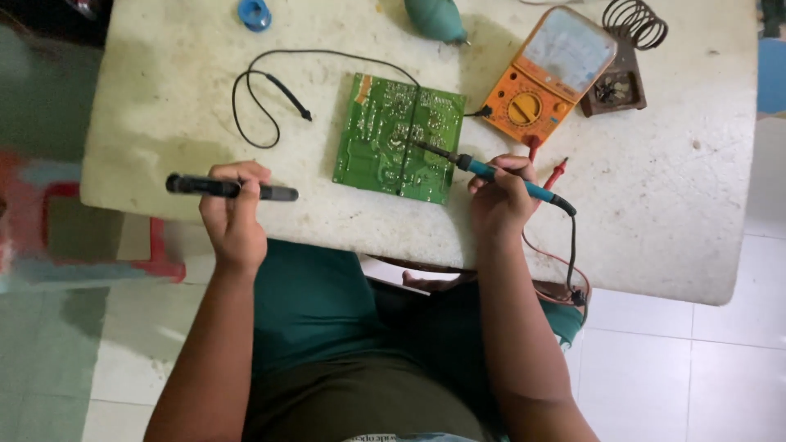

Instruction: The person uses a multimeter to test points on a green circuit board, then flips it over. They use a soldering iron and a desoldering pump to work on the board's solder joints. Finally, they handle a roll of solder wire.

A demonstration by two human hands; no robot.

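Green circuit board (400,137) lies solder side up mid-table (164,123). Right hand (501,196) pinches blue soldering iron (491,172) pen-style, tip on board's right part. Left hand (233,205) fists black desoldering pump (232,188), well left of board, apparently ready. Orange multimeter (544,78) right of board.

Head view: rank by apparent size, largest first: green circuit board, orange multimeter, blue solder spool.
1. green circuit board, largest footprint.
2. orange multimeter, close behind the board; its top edge is cropped, so the gap is unsure.
3. blue solder spool, clearly smallest, also partly cropped.
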